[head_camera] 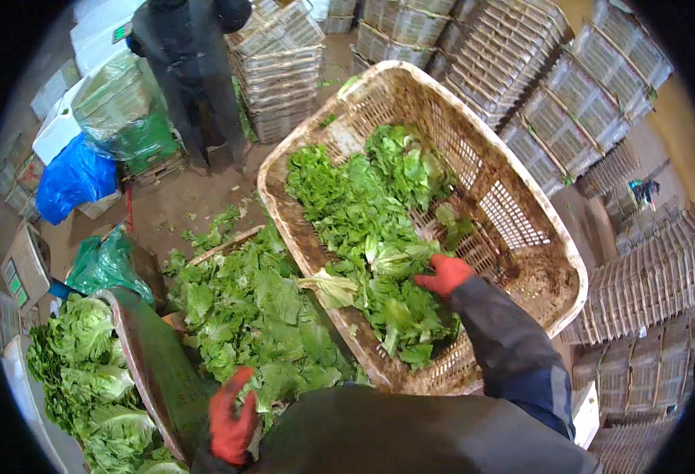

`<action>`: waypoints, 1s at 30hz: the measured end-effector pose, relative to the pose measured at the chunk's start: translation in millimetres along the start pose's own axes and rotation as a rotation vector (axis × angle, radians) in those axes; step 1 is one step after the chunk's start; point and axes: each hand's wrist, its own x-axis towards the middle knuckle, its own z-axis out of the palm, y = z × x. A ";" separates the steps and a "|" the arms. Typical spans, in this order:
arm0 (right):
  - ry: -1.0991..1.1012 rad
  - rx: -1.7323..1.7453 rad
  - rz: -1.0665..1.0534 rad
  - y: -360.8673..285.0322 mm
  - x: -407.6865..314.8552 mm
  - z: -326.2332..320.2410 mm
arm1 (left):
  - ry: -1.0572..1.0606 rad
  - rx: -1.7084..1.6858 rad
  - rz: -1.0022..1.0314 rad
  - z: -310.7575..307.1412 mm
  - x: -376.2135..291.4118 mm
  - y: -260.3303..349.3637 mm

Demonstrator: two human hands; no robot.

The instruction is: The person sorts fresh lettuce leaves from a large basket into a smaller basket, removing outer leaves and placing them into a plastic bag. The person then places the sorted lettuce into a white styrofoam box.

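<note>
My right hand (pixel 447 276), in a red glove, touches leafy green lettuce (pixel 404 259) inside a large, dirt-stained white plastic basket (pixel 566 260). Its fingertips reach among the leaves, and whether they grip any is unclear. Lettuce heads lie in a row along the basket's left half, while the right half shows muddy slatted floor. A pale yellowish leaf (pixel 332 288) hangs over the left rim. Lower left, my left hand (pixel 233 418), also red-gloved, is empty with its fingers apart. It hovers beside a heap of loose lettuce leaves (pixel 258 308).
At left, another container (pixel 146 361) holds lettuce heads (pixel 93 379). A scale with a lit display (pixel 19 284) stands behind it. A person in dark clothing (pixel 190 77) stands beyond the basket. Stacked plastic crates (pixel 282 89) and more crates (pixel 596 101) line the back and right.
</note>
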 end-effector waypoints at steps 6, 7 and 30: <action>0.411 0.225 -0.258 -120.9 -119.0 -23.1 | -0.600 -1.252 -0.501 88.6 44.4 50.6; 0.387 0.342 -0.305 -134.2 -135.5 -0.5 | -0.569 -1.399 -0.448 86.4 51.9 61.0; -0.498 -0.069 -1.071 -236.5 -107.2 64.6 | -0.527 -0.712 -0.133 -48.5 -17.8 0.1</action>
